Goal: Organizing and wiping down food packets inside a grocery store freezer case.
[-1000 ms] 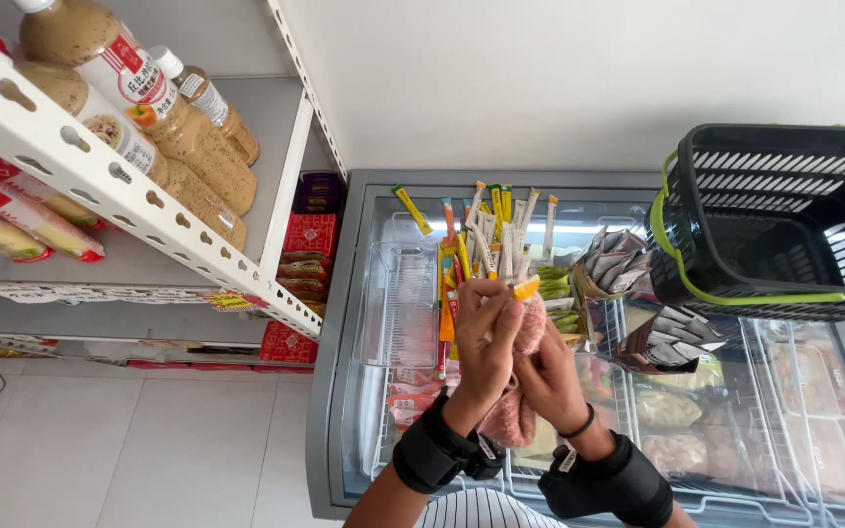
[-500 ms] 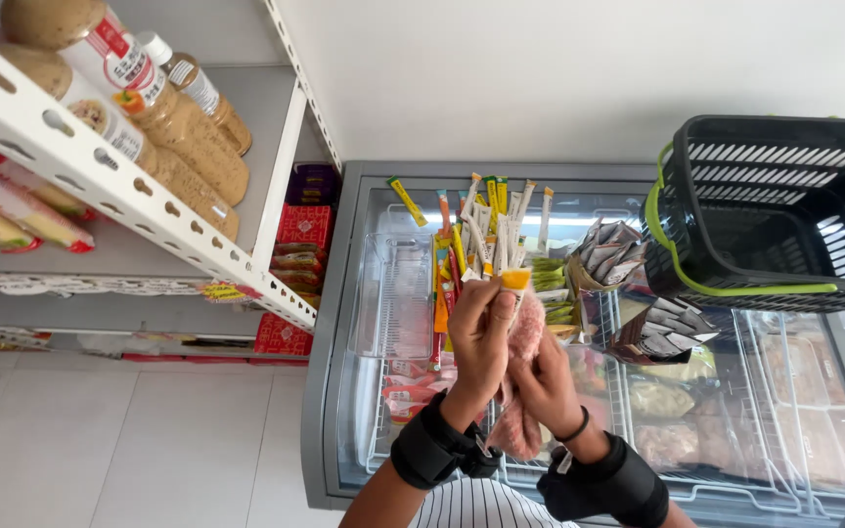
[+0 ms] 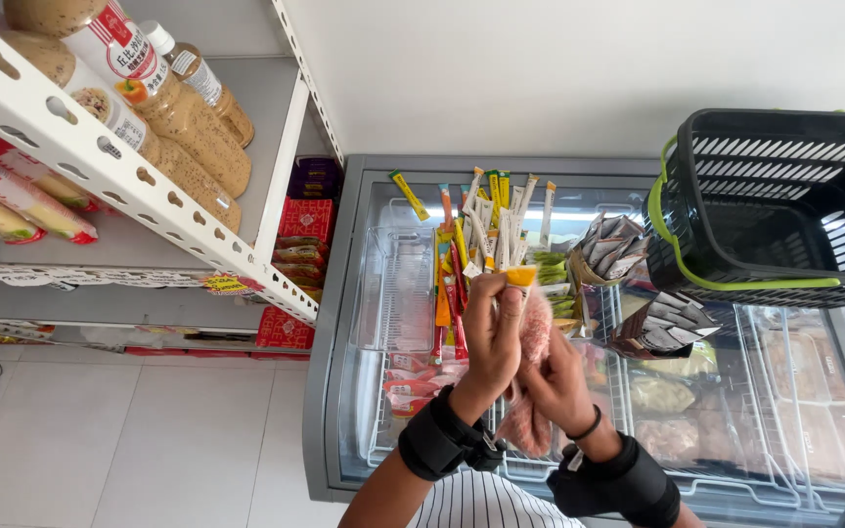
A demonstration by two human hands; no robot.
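Head view: the left hand (image 3: 491, 337) is closed in a fist round a bunch of thin stick packets (image 3: 486, 220), which fan upward out of it, yellow, white, orange and red. The bunch hangs over the glass lid of the chest freezer (image 3: 339, 323), above its far left part. The right hand (image 3: 555, 376) is just beside the left, fingers curled round a pinkish fuzzy thing (image 3: 532, 337) that hangs down between the two wrists; whether that grip is tight I cannot tell. Both wrists wear black bands.

To handle the bunch well, the left fist seems best kept low on the sticks, so that the fan does not splay further; one yellow stick at the far left already leans out and looks likeliest to slip. The right hand would probably do better steadying from the side than pulling.

Edges and room: a black basket (image 3: 784, 210) with a green handle sits on the freezer's far right corner, close to the right hand. Paper cones of grey sachets (image 3: 613, 249) stand on the lid between basket and sticks, so room on the right is tight. A white shelf (image 3: 100, 161) with sauce bottles juts toward the freezer's left edge. The tiled floor (image 3: 149, 440) beside that edge is open.
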